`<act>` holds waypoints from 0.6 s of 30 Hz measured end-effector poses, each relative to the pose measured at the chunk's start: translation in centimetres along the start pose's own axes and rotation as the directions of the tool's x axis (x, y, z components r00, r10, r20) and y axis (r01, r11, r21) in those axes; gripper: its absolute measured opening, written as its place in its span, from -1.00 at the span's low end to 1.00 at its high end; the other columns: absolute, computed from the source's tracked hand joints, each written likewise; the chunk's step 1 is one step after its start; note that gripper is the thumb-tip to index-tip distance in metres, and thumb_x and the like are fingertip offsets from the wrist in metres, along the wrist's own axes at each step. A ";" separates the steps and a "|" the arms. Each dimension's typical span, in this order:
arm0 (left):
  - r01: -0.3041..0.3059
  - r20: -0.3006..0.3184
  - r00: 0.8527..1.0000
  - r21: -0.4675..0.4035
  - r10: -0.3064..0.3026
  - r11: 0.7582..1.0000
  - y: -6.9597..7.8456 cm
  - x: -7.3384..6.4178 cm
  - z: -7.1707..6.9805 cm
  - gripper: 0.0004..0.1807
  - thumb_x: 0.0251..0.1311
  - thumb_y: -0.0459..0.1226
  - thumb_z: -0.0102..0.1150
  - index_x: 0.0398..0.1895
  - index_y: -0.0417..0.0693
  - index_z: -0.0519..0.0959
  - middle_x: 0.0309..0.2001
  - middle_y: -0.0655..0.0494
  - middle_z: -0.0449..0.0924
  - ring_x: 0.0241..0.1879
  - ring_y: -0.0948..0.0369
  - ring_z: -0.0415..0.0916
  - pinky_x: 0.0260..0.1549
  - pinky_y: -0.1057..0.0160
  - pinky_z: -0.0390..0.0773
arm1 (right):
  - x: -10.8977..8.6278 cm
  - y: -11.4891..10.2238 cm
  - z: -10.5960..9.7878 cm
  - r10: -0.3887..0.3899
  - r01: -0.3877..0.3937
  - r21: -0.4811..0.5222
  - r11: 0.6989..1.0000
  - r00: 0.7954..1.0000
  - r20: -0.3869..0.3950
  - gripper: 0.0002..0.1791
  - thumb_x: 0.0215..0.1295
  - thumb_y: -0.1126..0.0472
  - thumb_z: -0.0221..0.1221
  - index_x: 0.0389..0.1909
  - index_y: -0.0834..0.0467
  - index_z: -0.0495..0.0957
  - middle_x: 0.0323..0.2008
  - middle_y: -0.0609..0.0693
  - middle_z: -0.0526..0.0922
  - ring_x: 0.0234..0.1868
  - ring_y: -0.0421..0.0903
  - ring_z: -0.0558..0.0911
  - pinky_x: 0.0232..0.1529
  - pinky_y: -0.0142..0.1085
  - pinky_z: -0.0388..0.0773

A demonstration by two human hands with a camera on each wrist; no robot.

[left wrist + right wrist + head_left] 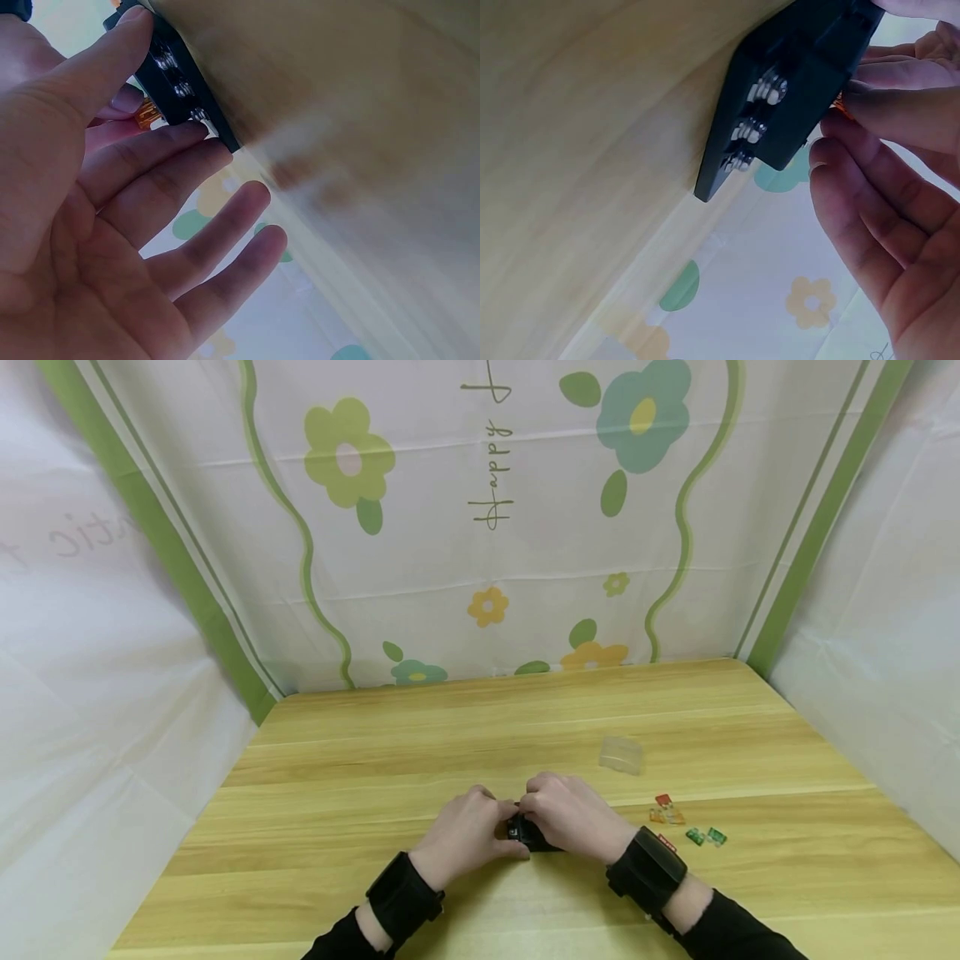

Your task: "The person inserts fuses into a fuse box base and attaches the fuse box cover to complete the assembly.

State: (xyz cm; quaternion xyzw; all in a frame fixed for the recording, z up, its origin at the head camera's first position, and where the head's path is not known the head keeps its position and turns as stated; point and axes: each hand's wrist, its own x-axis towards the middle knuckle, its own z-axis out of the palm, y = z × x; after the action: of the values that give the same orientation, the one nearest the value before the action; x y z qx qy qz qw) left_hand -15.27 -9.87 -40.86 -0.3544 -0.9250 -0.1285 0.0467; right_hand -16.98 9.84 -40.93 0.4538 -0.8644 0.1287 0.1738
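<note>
A small black block (536,835) with a row of shiny metal terminals stands on the wooden table between both hands. My left hand (467,832) holds its left side, thumb on one edge and fingertips on the opposite one, while the ring and little fingers stay extended. From the right, my right hand (573,814) pinches a small orange piece (841,105) against the block's face. Thumb and fingertips cover most of that piece; the left wrist view also catches a bit of orange. Metal terminals (750,131) line the block's lower side in the right wrist view.
Right of the hands lie small red and orange pieces (666,812), two green pieces (707,837) and a red strip (667,843) beside the right wristband. Farther back is a clear plastic piece (621,755). Floral cloth (487,552) hangs behind the table (360,760).
</note>
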 end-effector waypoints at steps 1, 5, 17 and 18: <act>0.000 0.001 1.000 0.001 0.000 1.000 0.0 0.0 0.0 -0.60 -0.03 0.10 0.47 -0.25 0.07 0.67 -0.61 0.37 0.33 -0.43 0.30 0.37 -0.46 0.35 0.33 | 0.0 0.0 0.0 0.002 -0.002 0.000 1.000 1.000 0.001 -0.87 0.20 0.34 0.34 -0.49 0.08 0.69 -0.58 -0.19 0.39 -0.53 -0.30 0.33 -0.54 -0.47 0.34; -0.004 -0.004 1.000 -0.007 0.004 1.000 0.0 0.0 -0.1 -0.61 -0.04 0.09 0.48 -0.27 0.06 0.66 -0.65 0.36 0.28 -0.49 0.32 0.30 -0.46 0.35 0.30 | 0.0 -0.1 -0.1 0.000 0.000 -0.005 1.000 1.000 -0.001 -0.86 0.20 0.34 0.34 -0.50 0.08 0.68 -0.58 -0.19 0.38 -0.54 -0.31 0.33 -0.55 -0.47 0.33; 0.000 0.002 1.000 -0.008 0.000 1.000 0.1 0.1 -0.1 -0.61 -0.03 0.08 0.48 -0.27 0.04 0.67 -0.64 0.37 0.30 -0.50 0.34 0.31 -0.43 0.34 0.31 | 0.0 -0.1 -0.2 -0.009 0.009 -0.015 1.000 1.000 -0.015 -0.82 0.17 0.39 0.33 -0.54 0.08 0.67 -0.59 -0.20 0.35 -0.54 -0.30 0.31 -0.56 -0.49 0.31; -0.001 0.002 1.000 -0.006 0.001 1.000 0.1 0.1 -0.1 -0.61 -0.03 0.08 0.48 -0.27 0.05 0.67 -0.64 0.37 0.30 -0.50 0.34 0.31 -0.44 0.35 0.31 | 0.0 -0.2 -0.2 -0.009 0.009 -0.014 1.000 1.000 -0.016 -0.82 0.16 0.40 0.33 -0.54 0.08 0.67 -0.59 -0.20 0.34 -0.54 -0.30 0.31 -0.56 -0.49 0.31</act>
State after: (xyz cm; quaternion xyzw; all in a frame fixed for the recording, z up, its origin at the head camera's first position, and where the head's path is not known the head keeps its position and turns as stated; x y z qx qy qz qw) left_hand -15.28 -9.82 -40.72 -0.3552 -0.9245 -0.1311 0.0449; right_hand -16.82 9.80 -40.72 0.4553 -0.8620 0.1253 0.1844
